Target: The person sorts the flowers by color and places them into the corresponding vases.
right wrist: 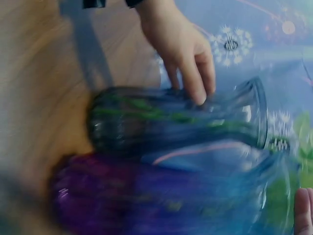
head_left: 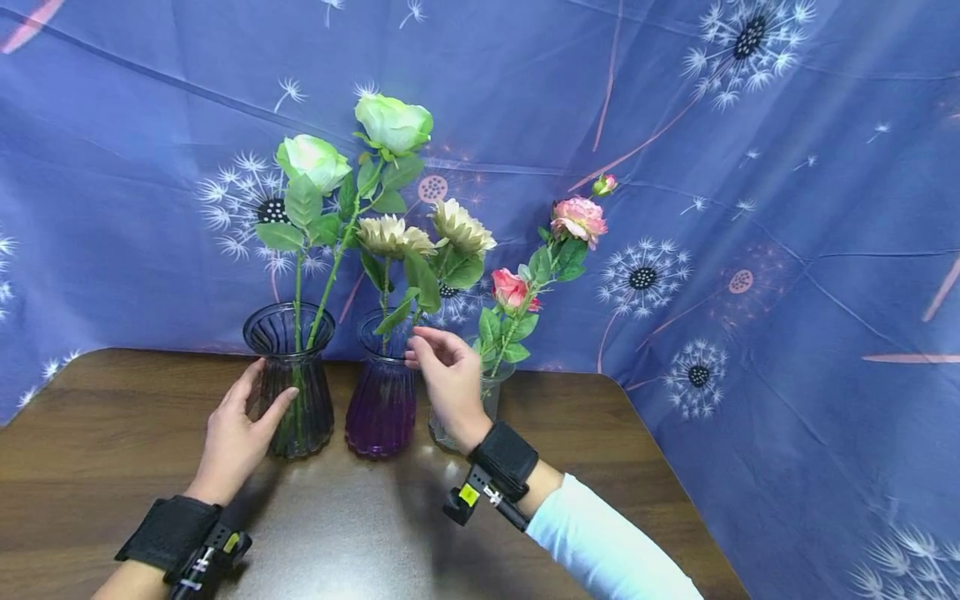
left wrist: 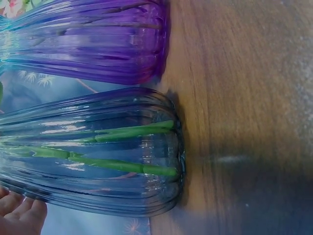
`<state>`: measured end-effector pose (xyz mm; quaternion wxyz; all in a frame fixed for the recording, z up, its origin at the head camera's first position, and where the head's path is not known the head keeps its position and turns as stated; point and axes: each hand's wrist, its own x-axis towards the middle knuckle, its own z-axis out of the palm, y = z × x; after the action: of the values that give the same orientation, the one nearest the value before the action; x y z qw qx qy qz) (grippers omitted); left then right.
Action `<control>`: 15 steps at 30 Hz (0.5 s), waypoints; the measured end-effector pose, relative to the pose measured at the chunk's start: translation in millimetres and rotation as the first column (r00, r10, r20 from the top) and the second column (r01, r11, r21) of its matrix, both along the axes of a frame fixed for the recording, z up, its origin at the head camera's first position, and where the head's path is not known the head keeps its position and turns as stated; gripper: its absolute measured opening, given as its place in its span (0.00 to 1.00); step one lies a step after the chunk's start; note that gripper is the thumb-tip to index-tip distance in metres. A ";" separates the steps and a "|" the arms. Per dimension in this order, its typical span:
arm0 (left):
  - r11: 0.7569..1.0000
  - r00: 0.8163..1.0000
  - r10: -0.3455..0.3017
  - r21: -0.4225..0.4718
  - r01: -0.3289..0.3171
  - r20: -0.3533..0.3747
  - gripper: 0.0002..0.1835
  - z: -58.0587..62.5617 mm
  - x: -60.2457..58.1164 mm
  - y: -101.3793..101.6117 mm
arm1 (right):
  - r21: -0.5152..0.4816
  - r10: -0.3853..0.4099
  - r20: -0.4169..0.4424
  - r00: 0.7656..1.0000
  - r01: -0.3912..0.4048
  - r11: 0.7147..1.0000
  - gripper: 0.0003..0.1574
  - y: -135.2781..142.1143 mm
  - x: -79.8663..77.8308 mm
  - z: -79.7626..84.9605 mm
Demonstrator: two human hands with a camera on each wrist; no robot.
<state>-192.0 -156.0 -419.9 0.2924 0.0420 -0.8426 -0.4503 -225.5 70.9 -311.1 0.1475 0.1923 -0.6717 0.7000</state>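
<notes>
My left hand [head_left: 236,433] grips a dark ribbed glass vase [head_left: 303,417], thumb on its front and fingers at its left side. Two pale green roses [head_left: 315,162] stand in that vase, their green stems [left wrist: 132,166] reaching down near its base. Beside it is a purple ribbed glass vase [head_left: 380,408] holding two cream flowers [head_left: 393,237]. At the right edge of its rim is my right hand [head_left: 450,375], fingers bent and thumb near the index finger. Whether its fingertips pinch a stem or only touch the rim cannot be made out; the right wrist view is blurred.
A clear glass vase [head_left: 491,396] with a pink rose [head_left: 579,218] and a coral rose [head_left: 512,288] stands behind my right hand, partly hidden. All three vases are on a brown wooden table [head_left: 345,533]. A blue dandelion-print cloth [head_left: 510,75] hangs behind.
</notes>
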 end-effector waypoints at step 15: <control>1.000 1.000 -0.008 0.008 0.008 0.002 0.35 0.1 -2.7 -8.6 | 0.207 -0.219 0.107 0.970 0.194 0.959 0.13 88.3 36.7 -49.5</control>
<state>-194.7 -164.5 -419.8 0.2896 0.0400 -0.8412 -0.4548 -188.9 159.3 -360.6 0.1565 0.0889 -0.7615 0.6227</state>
